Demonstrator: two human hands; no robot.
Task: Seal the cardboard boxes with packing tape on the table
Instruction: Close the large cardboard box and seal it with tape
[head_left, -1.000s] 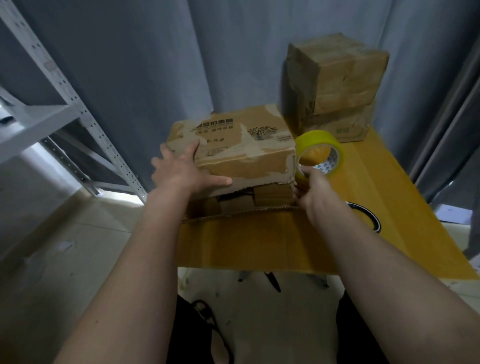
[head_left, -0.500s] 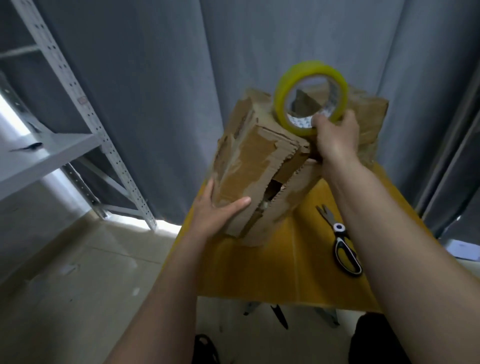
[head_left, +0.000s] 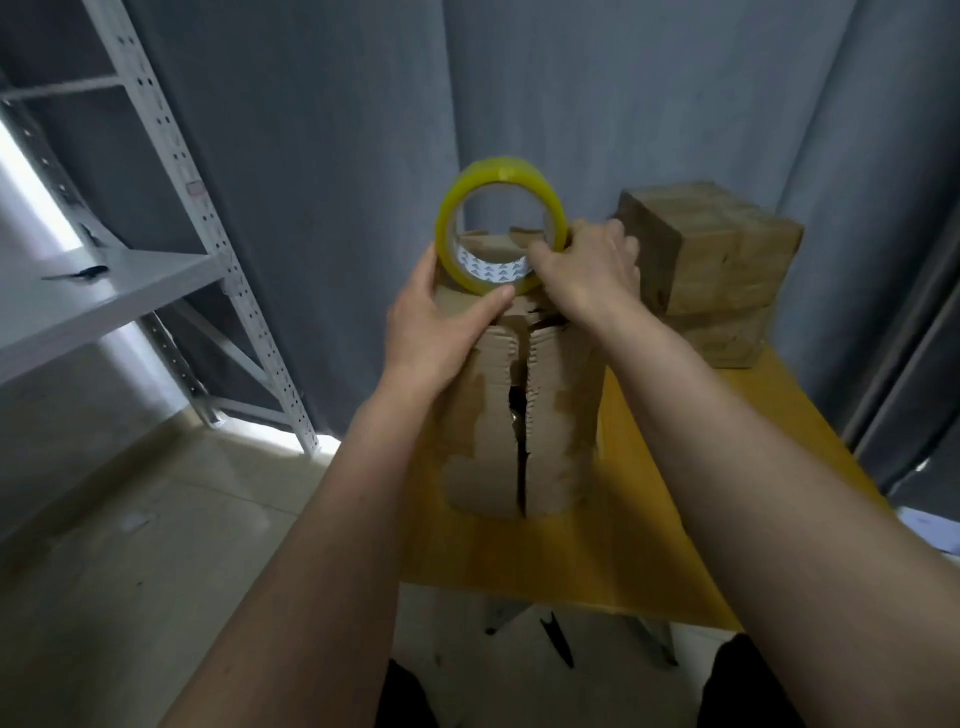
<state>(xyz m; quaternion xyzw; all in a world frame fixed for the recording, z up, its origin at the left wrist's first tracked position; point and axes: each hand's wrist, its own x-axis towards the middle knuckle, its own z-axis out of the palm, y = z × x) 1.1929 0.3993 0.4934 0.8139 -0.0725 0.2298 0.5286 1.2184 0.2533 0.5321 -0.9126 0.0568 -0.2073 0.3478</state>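
A worn cardboard box (head_left: 488, 431) stands on end on the yellow table (head_left: 649, 519), its two flaps facing me with a dark gap down the middle. On its top edge stands a roll of yellow packing tape (head_left: 452, 208). My right hand (head_left: 587, 270) grips the roll's right side with the thumb inside the ring. My left hand (head_left: 436, 322) holds the roll's lower left, thumb pressed along its bottom edge, palm against the box's upper left corner.
Two stacked cardboard boxes (head_left: 727, 260) sit at the table's far right. A white metal shelf rack (head_left: 171, 223) stands to the left against a grey curtain (head_left: 363, 130). The tiled floor (head_left: 156, 545) lies left of the table.
The box has been turned upright from a tilt, flaps now toward me. My left hand has moved up from the box's side to the tape roll. The scissors are no longer visible.
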